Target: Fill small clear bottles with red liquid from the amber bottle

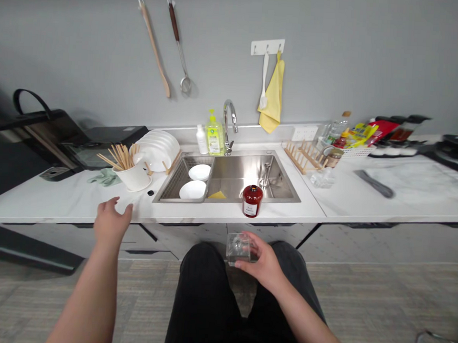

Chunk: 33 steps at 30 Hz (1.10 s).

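My right hand (261, 257) grips a small clear square container (237, 248) from its right side. It is held over my lap, just in front of the counter's edge. My left hand (113, 216) is at the front left edge of the counter, thumb and fingers apart, holding nothing that I can see. Beyond it stands a white pot (134, 179) full of wooden chopsticks (123, 157). A dark red bottle (252, 201) with a white label sits upright on the sink's front ledge, beyond the clear container.
The steel sink (295, 195) has a rack at left with white bowls (193, 190). Behind it are a tap (227, 120) and a green soap bottle (214, 137). White plates (161, 142) stand left; a wooden rack (302, 160) and jars (334, 157) stand right.
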Motion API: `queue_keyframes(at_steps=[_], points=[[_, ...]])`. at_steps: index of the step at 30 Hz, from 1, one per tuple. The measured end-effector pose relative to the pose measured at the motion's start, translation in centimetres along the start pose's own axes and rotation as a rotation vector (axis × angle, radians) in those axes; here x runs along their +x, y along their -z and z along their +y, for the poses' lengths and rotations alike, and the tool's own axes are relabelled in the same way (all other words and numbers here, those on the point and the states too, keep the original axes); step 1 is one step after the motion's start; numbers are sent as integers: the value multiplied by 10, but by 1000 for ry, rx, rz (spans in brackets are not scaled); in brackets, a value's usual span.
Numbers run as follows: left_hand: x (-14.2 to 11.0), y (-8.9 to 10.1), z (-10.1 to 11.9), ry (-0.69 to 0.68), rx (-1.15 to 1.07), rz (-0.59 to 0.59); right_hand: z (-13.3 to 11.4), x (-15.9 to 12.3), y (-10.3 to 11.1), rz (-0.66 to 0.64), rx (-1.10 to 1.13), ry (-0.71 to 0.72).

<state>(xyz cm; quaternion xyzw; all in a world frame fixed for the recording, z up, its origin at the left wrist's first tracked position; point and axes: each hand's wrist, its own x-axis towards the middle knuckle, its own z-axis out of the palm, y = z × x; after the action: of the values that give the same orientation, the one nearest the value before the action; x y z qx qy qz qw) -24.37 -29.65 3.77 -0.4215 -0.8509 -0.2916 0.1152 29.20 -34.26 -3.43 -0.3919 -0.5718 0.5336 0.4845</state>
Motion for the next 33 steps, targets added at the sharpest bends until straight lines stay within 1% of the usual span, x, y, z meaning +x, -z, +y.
queue_keyframes(at_steps=[1, 2, 3, 4, 5, 6, 8, 9, 11, 13, 16, 18, 21, 24, 26, 28, 31, 32, 33], points=[[-16, 6, 9, -39, -15, 65, -1, 1, 0, 2, -2, 0], [-34, 11, 19, -53, -52, 106, -2, 1, 0, 6, -4, 2], [-55, 14, 32, -60, -110, 121, -4, 2, 0, 6, -5, 4], [-78, 15, 46, -70, -196, 88, -6, 3, -1, 3, -5, 6], [-102, 14, 61, -79, -317, 27, -8, 4, -2, -4, -2, 10], [-127, 12, 76, -95, -476, -85, -10, 5, -4, -15, 5, 14], [-175, 6, 106, -179, -838, -357, -16, 6, -8, -44, 17, 26], [-197, 3, 120, -238, -979, -491, -20, 6, -10, -57, 21, 35], [-230, -2, 141, -323, -1143, -696, -26, 6, -14, -75, 25, 55], [-250, -4, 156, -345, -1195, -787, -32, 7, -17, -91, 34, 68], [-259, -6, 170, -273, -1227, -815, -38, 8, -20, -106, 51, 84], [-260, -6, 177, -208, -1266, -818, -42, 9, -20, -108, 56, 94], [-260, -8, 185, -160, -1334, -823, -48, 12, -18, -114, 63, 96], [-261, -9, 190, -134, -1390, -804, -55, 14, -9, -151, 17, 108], [-260, -11, 190, -117, -1421, -759, -59, 18, 4, -140, -31, 145], [-256, -11, 188, -111, -1437, -707, -61, 26, 23, -36, -77, 206], [-248, -9, 181, -112, -1426, -634, -59, 46, 53, 227, -221, 289], [-244, -8, 179, -112, -1422, -612, -58, 55, 61, 284, -277, 311], [-241, -6, 177, -111, -1420, -598, -55, 64, 66, 301, -326, 324]])
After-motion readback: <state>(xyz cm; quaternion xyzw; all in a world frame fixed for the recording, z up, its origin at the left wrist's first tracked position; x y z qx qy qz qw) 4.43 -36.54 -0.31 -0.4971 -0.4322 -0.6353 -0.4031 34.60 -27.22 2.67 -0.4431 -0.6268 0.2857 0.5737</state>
